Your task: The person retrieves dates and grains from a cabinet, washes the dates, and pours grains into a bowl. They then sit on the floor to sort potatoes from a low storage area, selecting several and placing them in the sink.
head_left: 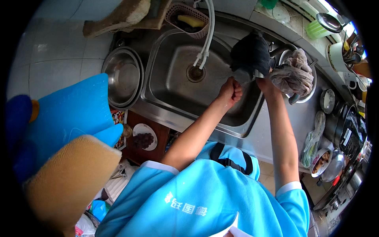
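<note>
My left hand (231, 91) is over the right side of a stainless steel sink (177, 80), its fingers curled into a loose fist with nothing visible in them. Close above it is a clear, shiny patch that looks like water, below a metal faucet part (258, 74). A black cloth (250, 53) drapes over the faucet. My right hand (264, 83) reaches up against that metal part; its fingers are largely hidden, so its grip cannot be told. Just right of it, a crumpled grey-brown cloth (294, 74) hangs over a pot handle. Two white hoses (207, 38) hang over the drain (195, 73).
Nested steel basins (123, 78) stand left of the sink, a pink basket (168, 14) behind it. A plate (152, 130) of grapes (143, 140) sits lower left, near a blue sheet (74, 109). Bagged vegetables (314, 139), a food bowl (315, 157) and pans line the right.
</note>
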`<state>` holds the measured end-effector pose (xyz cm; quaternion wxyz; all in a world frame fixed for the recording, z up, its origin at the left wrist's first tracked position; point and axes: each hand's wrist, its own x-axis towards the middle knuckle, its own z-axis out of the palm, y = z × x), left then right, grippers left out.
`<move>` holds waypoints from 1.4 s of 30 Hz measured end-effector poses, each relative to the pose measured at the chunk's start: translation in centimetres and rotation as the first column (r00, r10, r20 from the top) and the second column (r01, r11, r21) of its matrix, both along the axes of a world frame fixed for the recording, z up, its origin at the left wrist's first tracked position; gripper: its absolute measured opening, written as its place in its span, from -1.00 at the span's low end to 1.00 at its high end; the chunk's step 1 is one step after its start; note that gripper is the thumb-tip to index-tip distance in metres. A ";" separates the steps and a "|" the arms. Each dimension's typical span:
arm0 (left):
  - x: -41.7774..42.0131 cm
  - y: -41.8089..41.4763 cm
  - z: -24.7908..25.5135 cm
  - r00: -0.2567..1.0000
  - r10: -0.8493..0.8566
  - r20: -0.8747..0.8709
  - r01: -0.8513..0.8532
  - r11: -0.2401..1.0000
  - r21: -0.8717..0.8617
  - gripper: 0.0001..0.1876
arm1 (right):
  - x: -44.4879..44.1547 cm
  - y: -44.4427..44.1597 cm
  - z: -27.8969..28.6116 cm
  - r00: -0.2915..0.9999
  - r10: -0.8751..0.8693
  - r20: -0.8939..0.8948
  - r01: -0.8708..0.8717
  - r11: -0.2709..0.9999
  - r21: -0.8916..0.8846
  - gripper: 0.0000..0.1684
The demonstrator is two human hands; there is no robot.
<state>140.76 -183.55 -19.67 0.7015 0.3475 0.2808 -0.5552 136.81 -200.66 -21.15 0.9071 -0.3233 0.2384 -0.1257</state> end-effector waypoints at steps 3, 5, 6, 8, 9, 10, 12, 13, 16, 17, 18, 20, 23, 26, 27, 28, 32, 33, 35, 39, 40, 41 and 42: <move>-0.8 0.9 1.0 0.997 0.039 0.071 -0.044 0.996 0.077 -0.46 | -1.3 1.8 -2.0 0.973 -0.075 -0.218 0.023 0.973 -0.231 -0.64; -1.6 2.0 1.1 0.948 -0.108 0.300 0.032 0.968 0.249 -0.48 | -2.9 4.6 -0.9 0.848 -0.041 -0.528 -0.145 0.941 -0.305 -0.46; -2.1 2.6 1.0 0.898 -0.186 0.398 0.044 0.939 0.340 -0.46 | -3.7 7.7 1.5 0.841 -0.063 -0.537 -0.102 0.957 -0.272 -0.48; -5.2 2.4 1.3 0.808 -0.210 0.551 -0.060 0.901 0.431 -0.47 | -4.8 13.7 4.9 0.850 -0.059 -0.524 -0.009 0.992 -0.126 -0.51; -6.9 2.5 1.6 0.752 -0.231 0.617 -0.114 0.877 0.467 -0.43 | -5.4 15.2 5.1 0.869 -0.027 -0.494 0.025 1.000 -0.009 -0.52; -8.0 2.9 2.0 0.727 -0.257 0.637 -0.068 0.896 0.439 -0.42 | -6.2 15.3 4.8 0.892 -0.040 -0.450 0.099 0.989 0.110 -0.54; -9.5 4.3 3.0 0.664 -0.310 0.681 0.048 0.926 0.375 -0.36 | -7.8 15.5 2.4 0.928 -0.108 -0.356 0.236 0.909 0.342 -0.59; -10.4 4.7 3.0 0.632 -0.330 0.701 0.127 0.937 0.326 -0.31 | -7.4 14.5 4.2 0.997 0.070 0.027 -0.074 0.852 0.518 -0.65; -10.0 7.9 2.3 0.706 -0.242 0.666 0.180 0.970 0.162 -0.27 | -8.0 16.1 9.3 0.962 -0.026 -0.273 0.071 0.985 0.159 -0.59; -9.8 8.7 5.4 0.671 -0.086 0.737 0.128 0.992 -0.001 -0.34 | -7.0 16.8 13.1 0.988 -0.134 -0.073 0.141 0.985 0.097 -0.55; -10.2 9.0 6.9 0.692 0.011 0.721 0.085 0.992 -0.096 -0.36 | -5.9 17.7 16.8 0.964 -0.209 0.167 0.206 0.978 0.034 -0.51; -10.9 8.8 8.5 0.771 0.107 0.628 0.026 0.980 -0.198 -0.38 | -6.0 18.0 22.1 0.919 -0.106 0.380 0.241 0.913 -0.329 -0.49; -10.8 6.7 8.6 0.872 0.084 0.482 -0.007 0.987 -0.160 -0.36 | -7.9 18.4 22.3 0.835 -0.163 0.526 0.236 0.969 -0.074 -0.51; -12.1 8.2 8.4 0.942 -0.196 0.272 0.150 0.972 0.180 -0.32 | -8.3 22.3 11.0 0.853 -0.457 0.252 0.472 0.882 0.002 -0.41; -12.8 8.8 7.1 0.915 -0.398 0.060 0.348 0.857 0.379 -0.30 | -8.2 21.6 11.9 0.899 -0.402 0.174 0.412 0.911 -0.025 -0.44; -15.0 9.6 8.3 0.876 -0.332 0.351 0.163 0.887 0.432 -0.22 | -9.3 21.0 12.7 0.934 -0.352 0.062 0.355 0.934 -0.042 -0.46; -18.6 8.1 13.0 0.705 -0.195 0.682 0.042 0.971 0.234 -0.36 | -14.3 20.7 14.3 0.956 -0.290 -0.051 0.279 0.948 -0.152 -0.54; -19.5 7.4 13.7 0.639 -0.166 0.751 0.048 0.983 0.177 -0.36 | -16.5 19.6 17.2 0.956 -0.289 0.048 0.293 0.948 -0.127 -0.55; -22.0 6.5 15.2 0.499 -0.101 0.861 0.084 0.994 0.068 -0.37 | -19.8 18.8 16.6 0.970 -0.242 0.035 0.240 0.969 0.056 -0.56; -29.6 8.2 12.9 0.276 -0.383 0.882 0.301 0.905 0.299 -0.20 | -24.9 20.2 5.0 0.948 -0.236 0.212 0.092 0.844 0.528 -0.61; -33.1 8.1 13.9 0.177 -0.380 0.908 0.309 0.897 0.315 -0.21 | -28.6 19.7 7.4 0.978 -0.201 0.056 0.152 0.868 0.472 -0.57; -36.0 7.7 15.0 0.070 -0.367 0.928 0.323 0.888 0.327 -0.21 | -33.6 18.5 10.8 0.978 -0.184 -0.100 0.209 0.891 0.403 -0.52; -38.0 7.5 14.9 -0.101 -0.379 0.920 0.359 0.848 0.389 -0.22 | -38.1 17.4 11.8 0.978 -0.204 -0.036 0.201 0.897 0.394 -0.48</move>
